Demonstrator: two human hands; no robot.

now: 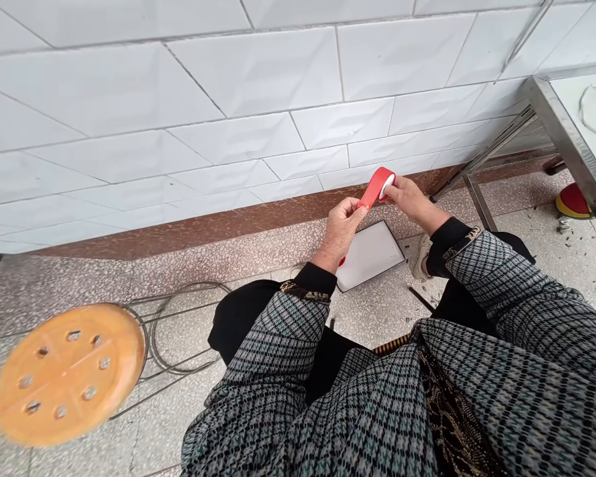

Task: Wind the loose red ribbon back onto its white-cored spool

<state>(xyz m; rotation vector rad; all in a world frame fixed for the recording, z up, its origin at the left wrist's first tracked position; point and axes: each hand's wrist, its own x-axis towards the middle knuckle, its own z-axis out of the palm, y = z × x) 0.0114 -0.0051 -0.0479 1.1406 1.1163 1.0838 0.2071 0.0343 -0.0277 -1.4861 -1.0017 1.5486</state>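
Observation:
A roll of red tape (375,188) with a white core is held up in front of my knees. My right hand (411,200) grips the roll at its core, with the thumb against the white inner ring. A short strip runs from the roll down to my left hand (341,228), whose thumb and fingers pinch its loose end. Below the hands a flat white rectangular panel with a dark edge (374,255) lies on the floor. A small red thing (342,261) shows beside my left wrist, mostly hidden by it.
An orange round stool (69,374) with metal legs lies tipped over at the left. A metal-framed table (561,126) stands at the right, with a red and yellow object (573,201) beneath it. The white tiled wall (258,73) rises close ahead. Dark scraps litter the speckled floor.

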